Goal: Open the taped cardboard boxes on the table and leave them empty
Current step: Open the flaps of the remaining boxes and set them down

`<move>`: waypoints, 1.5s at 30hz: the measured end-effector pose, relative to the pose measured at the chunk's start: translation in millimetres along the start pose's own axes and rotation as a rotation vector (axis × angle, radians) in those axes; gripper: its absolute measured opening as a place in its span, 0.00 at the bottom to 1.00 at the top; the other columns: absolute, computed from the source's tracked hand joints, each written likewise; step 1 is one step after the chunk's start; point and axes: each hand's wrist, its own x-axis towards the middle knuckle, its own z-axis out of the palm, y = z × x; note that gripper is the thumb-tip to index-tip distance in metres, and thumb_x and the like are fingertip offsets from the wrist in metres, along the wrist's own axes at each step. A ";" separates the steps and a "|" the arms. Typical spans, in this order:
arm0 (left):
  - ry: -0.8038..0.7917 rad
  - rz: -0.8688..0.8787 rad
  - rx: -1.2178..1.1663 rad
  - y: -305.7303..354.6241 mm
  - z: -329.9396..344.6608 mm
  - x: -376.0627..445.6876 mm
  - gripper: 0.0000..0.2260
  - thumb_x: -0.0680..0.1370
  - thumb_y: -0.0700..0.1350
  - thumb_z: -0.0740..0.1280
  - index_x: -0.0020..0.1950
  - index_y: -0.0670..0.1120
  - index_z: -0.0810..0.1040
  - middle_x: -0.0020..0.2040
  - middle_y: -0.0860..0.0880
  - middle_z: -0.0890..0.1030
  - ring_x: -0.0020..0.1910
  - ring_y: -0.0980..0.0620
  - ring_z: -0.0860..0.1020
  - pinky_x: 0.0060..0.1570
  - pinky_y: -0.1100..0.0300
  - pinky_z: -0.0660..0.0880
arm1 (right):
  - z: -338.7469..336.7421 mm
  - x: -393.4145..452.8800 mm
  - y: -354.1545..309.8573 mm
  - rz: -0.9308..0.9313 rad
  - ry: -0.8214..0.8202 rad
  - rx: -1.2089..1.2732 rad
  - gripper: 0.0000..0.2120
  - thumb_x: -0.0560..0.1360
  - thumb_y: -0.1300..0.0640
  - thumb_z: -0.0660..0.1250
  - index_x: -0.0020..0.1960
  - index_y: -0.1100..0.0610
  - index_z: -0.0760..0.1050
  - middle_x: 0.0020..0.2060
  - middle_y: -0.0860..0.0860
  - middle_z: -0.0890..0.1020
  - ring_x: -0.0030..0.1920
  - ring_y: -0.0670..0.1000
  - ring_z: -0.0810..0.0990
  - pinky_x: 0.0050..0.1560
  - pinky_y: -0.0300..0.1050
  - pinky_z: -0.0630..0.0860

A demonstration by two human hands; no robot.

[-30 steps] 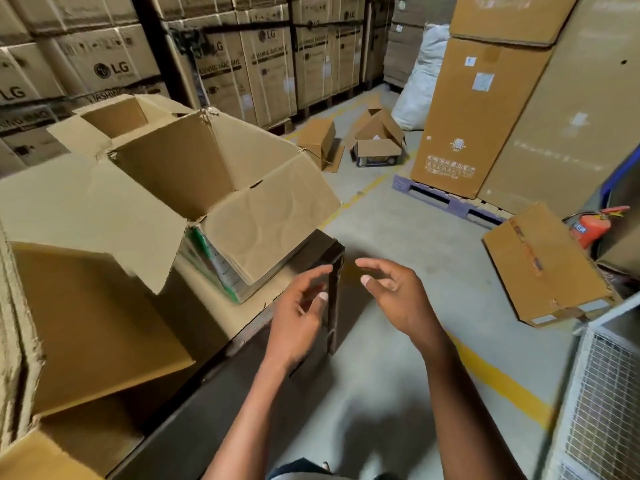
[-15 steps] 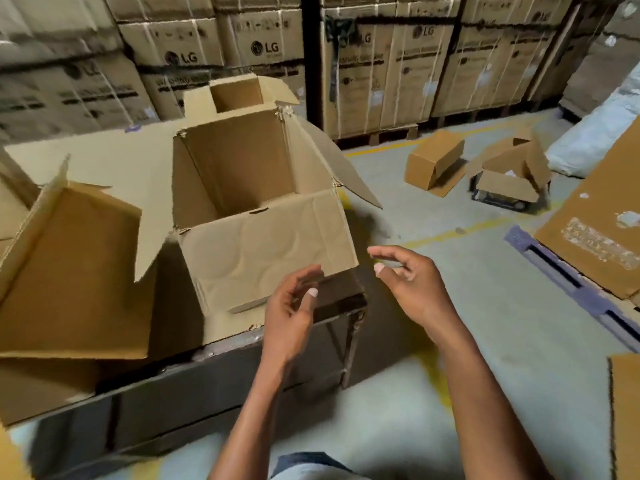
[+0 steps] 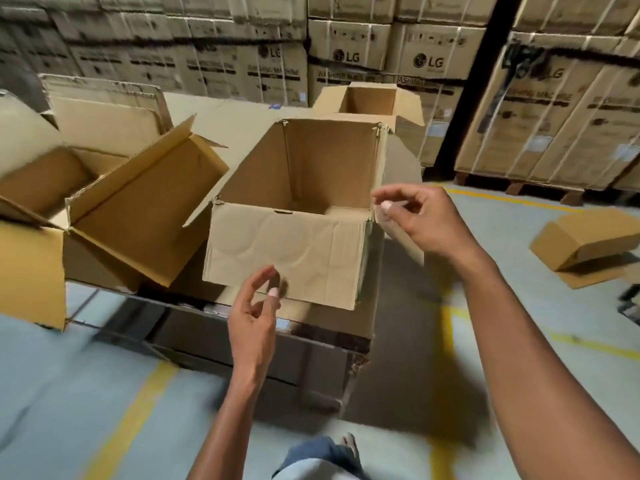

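Right now your left hand [image 3: 254, 311] hangs at about 6 o'clock, fingers loosely curled and holding nothing, just in front of the folded-down front flap of the open box [image 3: 294, 220]. Your right hand [image 3: 420, 220] is at 3 o'clock by the box's near right corner, thumb and forefinger close together; it seems to grasp nothing, though blur there makes that hard to call. The box stands at the table's [image 3: 249, 329] near right end, and what shows of its inside is bare. Pull on that flap or corner and the box could slide off the edge, since it sits close to it and is light. At 9 o'clock a second opened box [image 3: 138, 216] leans with its flaps splayed; its inside is mostly hidden, so you cannot be sure it is empty. At 12 o'clock a third open box [image 3: 370, 100] sits behind, only its top showing. Beyond, stacked cartons [image 3: 349, 57] are smeared by motion.
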 end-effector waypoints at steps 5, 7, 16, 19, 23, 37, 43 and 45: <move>0.143 0.061 -0.045 -20.9 26.5 -2.6 0.26 0.77 0.44 0.70 0.75 0.54 0.70 0.69 0.54 0.78 0.61 0.50 0.81 0.58 0.58 0.79 | -21.7 76.5 20.4 -0.103 -0.150 0.044 0.11 0.80 0.58 0.68 0.58 0.47 0.83 0.51 0.44 0.86 0.49 0.46 0.85 0.53 0.42 0.80; 0.219 0.043 -0.135 -24.4 43.1 -4.8 0.28 0.79 0.35 0.69 0.76 0.52 0.68 0.72 0.52 0.76 0.68 0.51 0.77 0.62 0.62 0.77 | -33.7 101.7 30.9 -0.132 -0.228 0.059 0.11 0.80 0.58 0.68 0.58 0.48 0.83 0.51 0.45 0.86 0.49 0.46 0.85 0.51 0.41 0.80; 0.644 0.158 -0.127 -10.4 95.1 13.4 0.24 0.82 0.32 0.62 0.76 0.50 0.68 0.72 0.53 0.75 0.72 0.53 0.73 0.61 0.61 0.78 | -63.4 267.1 70.2 -0.157 -0.442 0.158 0.11 0.79 0.61 0.69 0.57 0.47 0.83 0.52 0.46 0.87 0.50 0.47 0.83 0.47 0.43 0.77; 0.785 0.189 -0.148 -15.0 106.2 18.3 0.24 0.82 0.31 0.60 0.76 0.49 0.68 0.72 0.50 0.76 0.71 0.52 0.74 0.60 0.63 0.76 | -59.8 331.7 89.0 -0.174 -0.514 0.146 0.12 0.79 0.61 0.69 0.56 0.47 0.83 0.53 0.47 0.86 0.49 0.43 0.82 0.46 0.42 0.75; 0.957 0.156 -0.152 -14.1 115.1 22.0 0.23 0.82 0.33 0.59 0.75 0.50 0.70 0.71 0.53 0.77 0.72 0.52 0.73 0.65 0.53 0.71 | -55.0 416.4 115.4 -0.141 -0.629 0.136 0.12 0.79 0.60 0.68 0.57 0.45 0.82 0.56 0.45 0.85 0.55 0.46 0.80 0.55 0.47 0.75; 1.096 -0.123 -0.426 25.0 162.5 -12.1 0.22 0.83 0.45 0.56 0.78 0.56 0.67 0.74 0.60 0.72 0.67 0.39 0.75 0.32 0.63 0.70 | 0.6 519.0 224.8 0.131 -1.103 0.197 0.18 0.76 0.46 0.70 0.65 0.39 0.78 0.74 0.44 0.68 0.71 0.61 0.66 0.70 0.57 0.63; 1.196 -0.168 -0.336 25.9 166.8 -28.7 0.20 0.81 0.44 0.60 0.72 0.58 0.76 0.72 0.61 0.74 0.70 0.33 0.71 0.71 0.39 0.62 | 14.0 509.3 242.7 0.157 -1.142 0.325 0.14 0.81 0.50 0.60 0.62 0.39 0.79 0.75 0.42 0.69 0.60 0.58 0.72 0.50 0.48 0.69; 1.193 -0.205 -0.287 28.5 166.6 -28.0 0.20 0.81 0.44 0.60 0.72 0.59 0.76 0.72 0.62 0.74 0.71 0.31 0.70 0.70 0.39 0.62 | 13.5 509.6 244.6 0.162 -1.164 0.349 0.15 0.81 0.51 0.60 0.63 0.38 0.79 0.75 0.42 0.69 0.61 0.58 0.74 0.51 0.49 0.73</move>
